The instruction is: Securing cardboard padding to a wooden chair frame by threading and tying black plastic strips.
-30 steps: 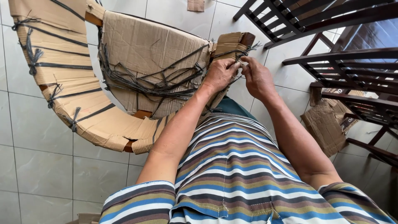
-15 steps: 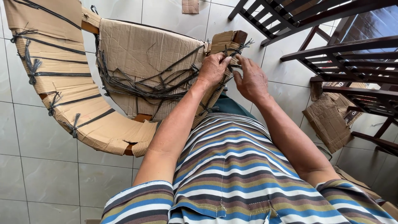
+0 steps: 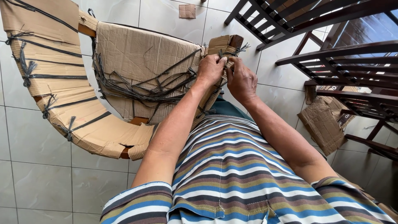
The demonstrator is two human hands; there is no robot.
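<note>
Both arms stretched fwd, left hand [image 3: 210, 69] & right hand [image 3: 241, 81] side by side, fingers pinched shut on black plastic twine [image 3: 226, 56] at the corner of a cardboard-wrapped chair [image 3: 141, 62]. Fingertips mostly hidden; the knot is hard to make out.

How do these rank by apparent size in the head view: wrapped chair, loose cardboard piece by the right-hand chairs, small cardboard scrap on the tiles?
1. Wrapped chair, largest.
2. Loose cardboard piece.
3. Small scrap, smallest; it lies farther from the camera, so true size is unsure.
</note>
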